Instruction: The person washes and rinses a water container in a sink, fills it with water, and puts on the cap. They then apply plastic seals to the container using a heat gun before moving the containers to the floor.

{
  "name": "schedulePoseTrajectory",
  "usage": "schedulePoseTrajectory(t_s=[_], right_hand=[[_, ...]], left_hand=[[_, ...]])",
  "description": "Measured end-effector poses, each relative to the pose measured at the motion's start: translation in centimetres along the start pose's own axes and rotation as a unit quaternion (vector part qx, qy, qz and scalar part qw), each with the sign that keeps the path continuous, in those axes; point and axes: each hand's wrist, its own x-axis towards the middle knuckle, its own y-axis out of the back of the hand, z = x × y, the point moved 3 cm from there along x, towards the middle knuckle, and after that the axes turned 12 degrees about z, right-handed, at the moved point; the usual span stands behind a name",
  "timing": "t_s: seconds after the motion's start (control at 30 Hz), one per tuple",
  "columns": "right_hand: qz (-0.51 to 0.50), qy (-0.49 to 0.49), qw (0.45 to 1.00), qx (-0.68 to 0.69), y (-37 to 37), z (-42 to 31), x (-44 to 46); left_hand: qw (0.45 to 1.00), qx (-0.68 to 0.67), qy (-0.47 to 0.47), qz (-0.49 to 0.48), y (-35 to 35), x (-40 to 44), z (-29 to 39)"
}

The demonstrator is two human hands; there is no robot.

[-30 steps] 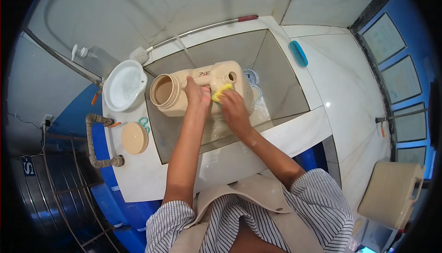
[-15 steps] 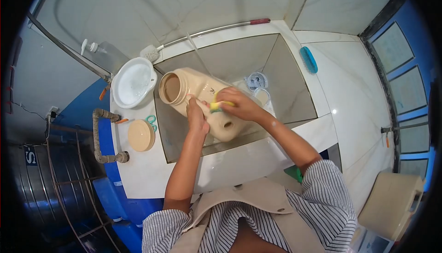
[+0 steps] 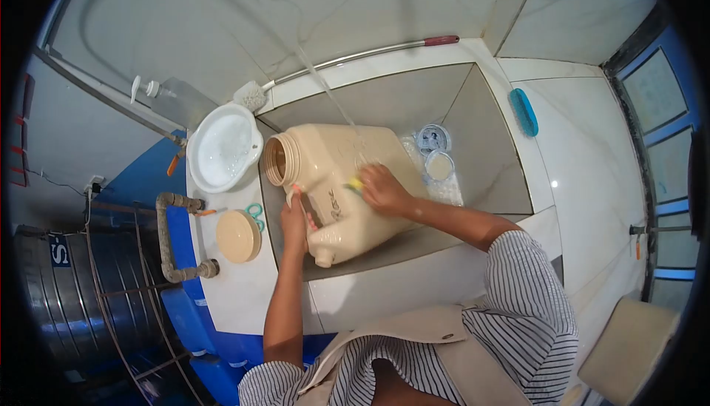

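A large beige plastic jerrycan [image 3: 347, 143] lies on its side in the sink [image 3: 497, 169], its wide open mouth facing left. My left hand [image 3: 294, 228] is wrapped round the can's handle near the mouth. In my right hand [image 3: 388, 195] is a yellow-and-green sponge [image 3: 355, 184], pressed against the can's side beside dark handwritten marks. A thin stream of water [image 3: 322, 84] falls onto the can from above. Right of the can, two round lids or shallow containers [image 3: 439, 166] sit in the sink.
On the left ledge are a white basin [image 3: 220, 147], a beige screw lid [image 3: 235, 237] and teal-handled scissors [image 3: 256, 217]. A pump bottle [image 3: 181, 103] stands behind the basin. A long-handled brush [image 3: 355, 55] lies along the back edge, a blue brush [image 3: 523, 112] on the right ledge.
The can has been turned so its marked side and handle face up more, and it sits lower in view. My right hand with the sponge has moved slightly right and down.
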Motion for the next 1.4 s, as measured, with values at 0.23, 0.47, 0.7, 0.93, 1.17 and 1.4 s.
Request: schedulePoseTrajectory(t_s=[0.23,0.47,0.7,0.93,1.17,1.4], right_hand=[[0.043,-0.067,0.997,0.005,-7.1,2.6,4.0],[0.035,-0.318,0.926,-0.203,-3.2,10.4,-11.9],[-0.052,-0.357,0.928,-0.097,-4.4,12.1,-9.6],[0.013,-0.272,0.960,-0.057,-3.5,10.1,-7.7],[0.000,-0.242,0.969,-0.049,-3.3,6.6,-7.0],[0.060,-0.536,0.834,-0.113,-5.2,21.8,-12.1]], left_hand=[[0.996,0.067,0.004,0.051,1.0,0.6,-1.5],[0.995,0.079,-0.004,0.057,1.0,1.1,-2.0],[0.996,0.072,-0.002,0.052,0.9,1.0,-2.1],[0.997,0.057,-0.020,0.052,1.1,0.9,-2.3],[0.995,0.076,0.010,0.059,1.3,1.4,-3.0],[0.993,0.093,-0.025,0.068,0.9,0.8,-2.1]])
